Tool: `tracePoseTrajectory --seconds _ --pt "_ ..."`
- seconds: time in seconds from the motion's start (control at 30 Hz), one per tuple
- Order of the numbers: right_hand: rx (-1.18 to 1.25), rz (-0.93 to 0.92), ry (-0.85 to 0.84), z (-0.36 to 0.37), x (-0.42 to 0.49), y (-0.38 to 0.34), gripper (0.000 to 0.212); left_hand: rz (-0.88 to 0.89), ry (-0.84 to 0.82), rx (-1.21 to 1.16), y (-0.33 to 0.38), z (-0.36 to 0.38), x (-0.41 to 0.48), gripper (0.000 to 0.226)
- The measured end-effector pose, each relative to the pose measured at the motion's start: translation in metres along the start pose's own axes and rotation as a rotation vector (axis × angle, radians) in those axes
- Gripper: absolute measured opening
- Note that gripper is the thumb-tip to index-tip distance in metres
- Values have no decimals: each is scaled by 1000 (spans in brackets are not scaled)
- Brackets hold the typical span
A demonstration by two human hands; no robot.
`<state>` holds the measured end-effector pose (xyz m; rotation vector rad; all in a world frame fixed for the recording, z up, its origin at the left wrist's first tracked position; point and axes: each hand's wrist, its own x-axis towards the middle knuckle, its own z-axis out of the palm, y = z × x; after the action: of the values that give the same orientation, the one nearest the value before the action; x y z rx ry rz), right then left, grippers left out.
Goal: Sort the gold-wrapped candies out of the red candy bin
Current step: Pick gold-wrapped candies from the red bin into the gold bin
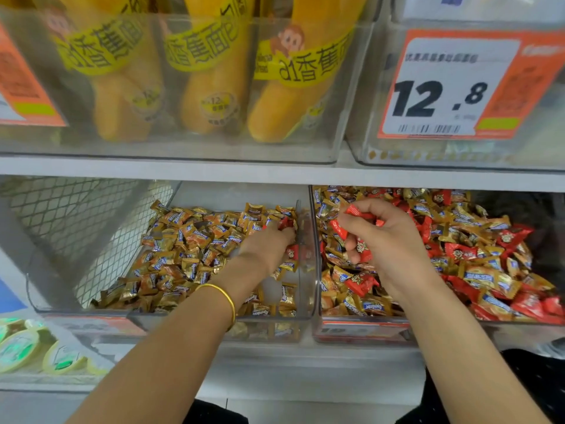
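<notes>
Two clear bins sit side by side on the lower shelf. The left bin [307,301] holds mostly gold-wrapped candies [189,240]. The right bin [316,258] holds red candies [458,250] mixed with gold ones [489,280]. My left hand [269,246] reaches into the left bin near its right wall, fingers down among the candies beside a couple of red ones [286,223]; what it holds is hidden. My right hand [385,237] hovers over the right bin, fingers curled round several red candies [356,212].
Above, a shelf carries a clear bin of yellow banana-bread packs [214,87] and a bin with an orange 12.8 price tag [443,87]. Green-lidded round packs [21,347] lie at lower left. A wire mesh panel [91,215] stands left of the gold bin.
</notes>
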<state>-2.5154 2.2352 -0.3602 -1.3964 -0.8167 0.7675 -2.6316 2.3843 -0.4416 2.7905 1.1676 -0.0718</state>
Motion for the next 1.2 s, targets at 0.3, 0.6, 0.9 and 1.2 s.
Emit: tracePoseTrajectory --seconds 0.3,0.6,0.9,1.2 --pt "25 38 32 -37 -3 -3 4 -127 19 -1047 6 -83 -79 18" --pt "-271 -18 106 -54 17 -17 28 214 202 -438 104 -97 -43 46" --pt "-474 -159 30 -60 1 -12 44 177 488 -487 45 -77 -58 45" --pt "-741 -518 -197 25 13 -11 32 -202 309 -694 -33 -38 -44 35"
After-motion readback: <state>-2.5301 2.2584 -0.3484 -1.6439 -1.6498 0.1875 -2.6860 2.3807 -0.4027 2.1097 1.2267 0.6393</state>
